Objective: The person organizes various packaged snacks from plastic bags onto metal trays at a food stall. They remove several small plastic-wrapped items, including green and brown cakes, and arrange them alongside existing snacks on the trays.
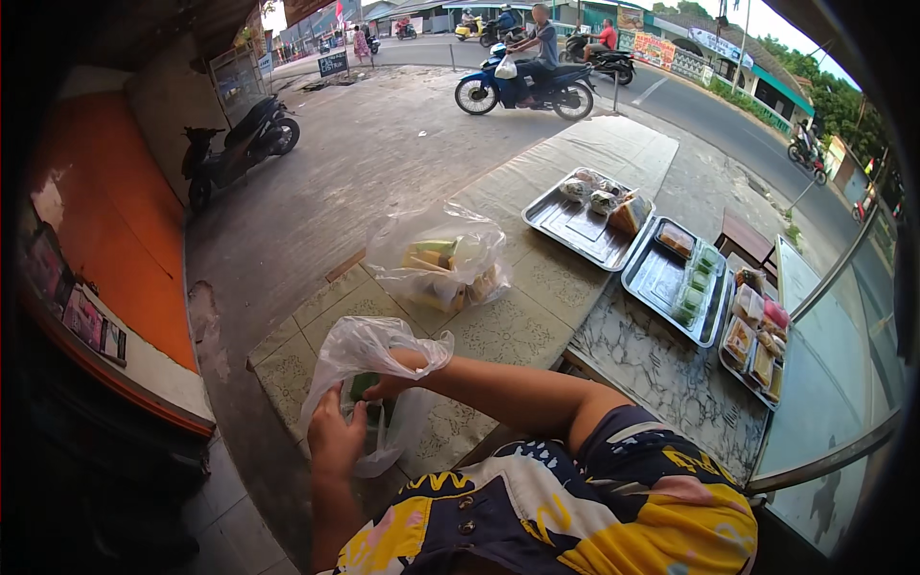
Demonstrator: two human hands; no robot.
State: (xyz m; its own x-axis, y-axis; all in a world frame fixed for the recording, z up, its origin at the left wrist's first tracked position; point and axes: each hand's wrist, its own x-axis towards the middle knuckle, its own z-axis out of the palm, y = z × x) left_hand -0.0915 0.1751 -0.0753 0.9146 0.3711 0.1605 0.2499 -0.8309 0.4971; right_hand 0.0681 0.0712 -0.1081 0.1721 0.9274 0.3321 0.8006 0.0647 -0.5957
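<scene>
A clear plastic bag (377, 341) stands with its mouth open at the near end of the tiled table (517, 316). My right hand (392, 381) reaches inside it, its fingers at a green item (364, 387) that looks leaf-wrapped; the film partly covers this hand, so its grip is unclear. On the bag's left side lies my left hand (338, 428), fingers raised against the plastic near the green item; whether it pinches the film cannot be told. Just beyond, a second clear plastic bag (438, 255) holds several yellow and green food packs.
To the right, a metal tray (575, 228) holds wrapped snacks, another metal tray (640, 277) green snacks in clear packs, and a third tray (726, 359) several food boxes. A glass panel (826, 359) borders the right. A scooter (241, 144) is parked ahead; a person rides a blue motorcycle (528, 83).
</scene>
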